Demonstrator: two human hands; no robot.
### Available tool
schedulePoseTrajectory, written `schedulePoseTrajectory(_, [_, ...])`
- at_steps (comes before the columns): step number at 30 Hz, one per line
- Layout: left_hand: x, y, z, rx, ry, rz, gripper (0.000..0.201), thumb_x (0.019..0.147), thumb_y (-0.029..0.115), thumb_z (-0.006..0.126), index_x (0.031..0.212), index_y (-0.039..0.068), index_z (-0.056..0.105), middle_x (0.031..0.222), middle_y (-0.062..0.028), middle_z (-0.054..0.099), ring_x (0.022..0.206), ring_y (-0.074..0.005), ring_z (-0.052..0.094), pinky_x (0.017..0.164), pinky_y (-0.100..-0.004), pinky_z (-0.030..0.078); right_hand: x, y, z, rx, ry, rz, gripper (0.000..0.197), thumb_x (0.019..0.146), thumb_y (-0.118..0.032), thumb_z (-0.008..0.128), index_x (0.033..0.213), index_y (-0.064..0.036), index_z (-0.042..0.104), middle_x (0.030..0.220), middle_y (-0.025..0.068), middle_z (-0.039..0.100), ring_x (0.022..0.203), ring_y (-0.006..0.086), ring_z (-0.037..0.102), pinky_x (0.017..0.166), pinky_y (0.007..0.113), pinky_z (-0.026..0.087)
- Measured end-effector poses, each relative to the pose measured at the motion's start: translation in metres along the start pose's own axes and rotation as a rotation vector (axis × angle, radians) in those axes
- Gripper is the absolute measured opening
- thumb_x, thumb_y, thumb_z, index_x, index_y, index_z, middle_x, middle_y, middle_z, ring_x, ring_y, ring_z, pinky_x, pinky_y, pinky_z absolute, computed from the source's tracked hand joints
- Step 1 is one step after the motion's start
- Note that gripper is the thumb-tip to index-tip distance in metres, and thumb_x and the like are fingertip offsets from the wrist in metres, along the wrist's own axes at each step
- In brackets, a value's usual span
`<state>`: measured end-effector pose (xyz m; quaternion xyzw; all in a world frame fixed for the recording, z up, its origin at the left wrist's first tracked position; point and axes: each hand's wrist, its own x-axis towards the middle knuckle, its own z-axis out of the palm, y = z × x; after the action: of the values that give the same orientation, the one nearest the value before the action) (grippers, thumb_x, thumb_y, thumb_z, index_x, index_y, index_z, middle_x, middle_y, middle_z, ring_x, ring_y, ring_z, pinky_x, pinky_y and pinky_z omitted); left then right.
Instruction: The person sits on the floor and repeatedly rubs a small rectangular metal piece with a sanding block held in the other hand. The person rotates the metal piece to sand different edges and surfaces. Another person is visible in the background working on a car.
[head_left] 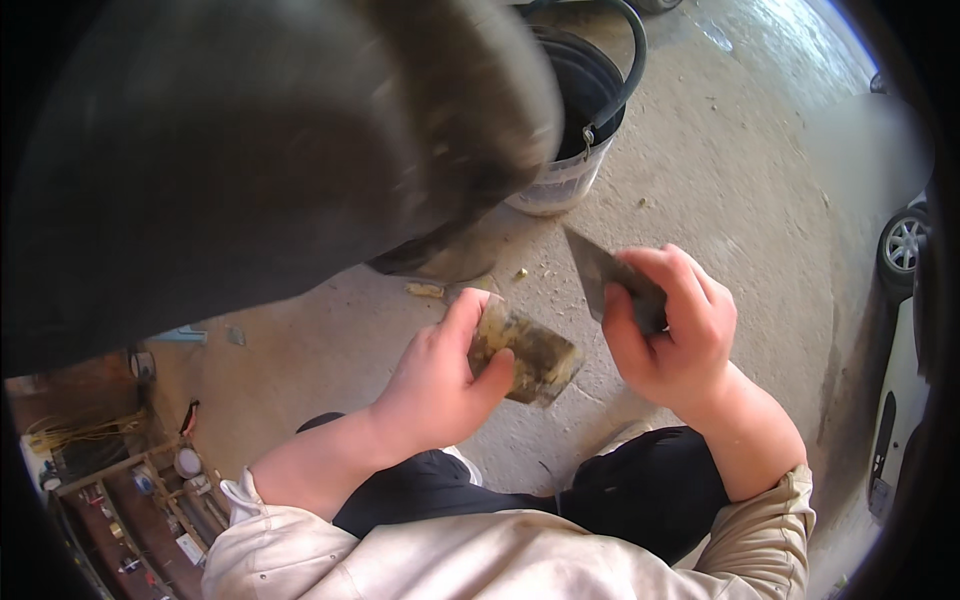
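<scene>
Work seems at a scraping step: my left hand point(440, 375) is closed on a stained yellow-brown rectangular plate point(540, 355), my right hand point(695, 335) on a thin dark-grey pointed blade point(590, 275), near but apart. Next move, I judge, calls for aligned edges. Blurred dark curved object point(250, 160) limits upper left; grey concrete floor point(740, 170) gives more room rightward.

The left hand point(432, 388) holds a stained plate point(535, 362), the right hand point(682, 335) a grey blade point(594, 272), above the floor point(730, 190).

Two hands point(435, 385) point(690, 335), two flat plates point(538, 365) point(598, 272), one bucket point(568, 185), one spoked wheel point(905, 243)
</scene>
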<state>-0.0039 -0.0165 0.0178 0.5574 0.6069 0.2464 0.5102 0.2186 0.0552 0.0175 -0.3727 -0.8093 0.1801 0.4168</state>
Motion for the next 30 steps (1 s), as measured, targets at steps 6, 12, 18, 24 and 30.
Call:
schedulePoseTrajectory(6, [-0.006, 0.006, -0.009, 0.158, -0.157, -0.018, 0.039, 0.086, 0.013, 0.064, 0.121, 0.004, 0.050, 0.083, -0.0248, 0.066, 0.080, -0.0462, 0.065, 0.069, -0.0490, 0.051, 0.001, -0.001, -0.006, 0.199, -0.099, -0.257, 0.022, 0.066, 0.000, 0.072, 0.087, -0.0050, 0.067, 0.060, 0.0015, 0.052, 0.044, 0.0178, 0.052, 0.041, 0.031, 0.041])
schedulePoseTrajectory(12, [0.001, -0.003, -0.020, 0.153, -0.043, -0.117, 0.027, 0.084, 0.012, 0.064, 0.108, 0.001, 0.058, 0.084, -0.0175, 0.068, 0.078, -0.0269, 0.069, 0.071, -0.0385, 0.052, -0.002, 0.007, -0.008, 0.293, -0.061, -0.318, 0.022, 0.068, -0.002, 0.072, 0.089, -0.0035, 0.067, 0.063, 0.0028, 0.057, 0.047, 0.0168, 0.054, 0.042, 0.030, 0.042])
schedulePoseTrajectory(18, [0.008, -0.004, -0.020, 0.059, -0.124, -0.123, 0.027, 0.084, 0.007, 0.062, 0.111, 0.002, 0.057, 0.095, -0.0081, 0.068, 0.087, -0.0155, 0.064, 0.078, -0.0333, 0.052, -0.011, 0.007, 0.001, 0.368, -0.049, -0.243, 0.016, 0.072, -0.007, 0.074, 0.087, -0.0069, 0.068, 0.067, 0.0045, 0.060, 0.053, 0.0229, 0.061, 0.047, 0.033, 0.050])
schedulePoseTrajectory(24, [0.010, 0.005, -0.024, -0.228, 0.023, -0.077, 0.048, 0.088, 0.001, 0.051, 0.136, 0.006, 0.054, 0.111, -0.0048, 0.065, 0.098, -0.0104, 0.060, 0.088, -0.0272, 0.050, -0.015, -0.003, -0.002, 0.448, -0.030, 0.013, 0.015, 0.077, -0.007, 0.073, 0.090, -0.0072, 0.065, 0.075, 0.0060, 0.067, 0.057, 0.0216, 0.064, 0.051, 0.033, 0.051])
schedulePoseTrajectory(30, [0.008, 0.009, -0.019, -0.726, 0.244, 0.099, 0.036, 0.096, 0.002, 0.051, 0.132, 0.003, 0.056, 0.117, -0.0052, 0.065, 0.102, -0.0092, 0.061, 0.090, -0.0263, 0.050, -0.026, 0.000, 0.004, 0.697, 0.069, 0.484, 0.017, 0.095, -0.010, 0.067, 0.108, -0.0024, 0.058, 0.079, -0.0014, 0.062, 0.069, 0.0025, 0.052, 0.062, 0.021, 0.043])
